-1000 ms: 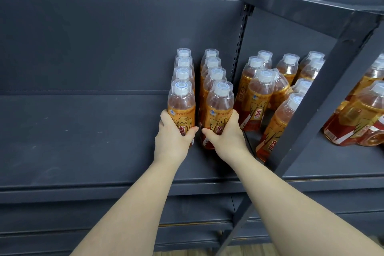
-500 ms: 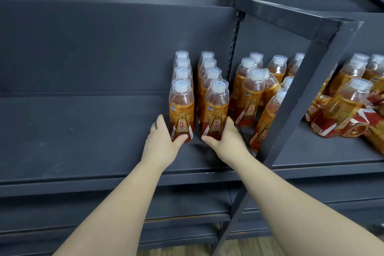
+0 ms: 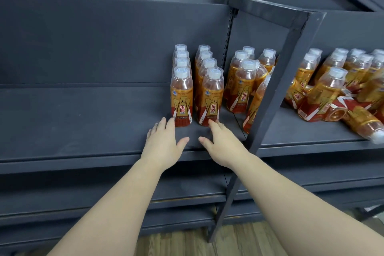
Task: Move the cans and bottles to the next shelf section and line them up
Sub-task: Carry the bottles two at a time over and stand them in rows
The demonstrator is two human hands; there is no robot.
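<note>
Two neat rows of orange drink bottles with white caps stand on the left shelf section (image 3: pixel 72 122). The front bottle of the left row (image 3: pixel 181 97) and the front bottle of the right row (image 3: pixel 211 100) are upright side by side. My left hand (image 3: pixel 164 143) lies flat with straight fingers, its fingertips at the base of the left front bottle. My right hand (image 3: pixel 220 141) is spread the same way, fingertips at the base of the right front bottle. Neither hand holds anything. Several more bottles (image 3: pixel 242 87) stand loosely grouped in the right section.
A dark diagonal metal brace (image 3: pixel 276 81) crosses in front of the right section. Beyond it, several bottles stand crowded and some lie on their sides (image 3: pixel 357 118) near the shelf's front edge. The lower shelves are dark; a wooden floor (image 3: pixel 187 243) shows below.
Both hands have let go of the two front bottles and drawn back toward me, now flat on the shelf. The view has shifted to the right.
</note>
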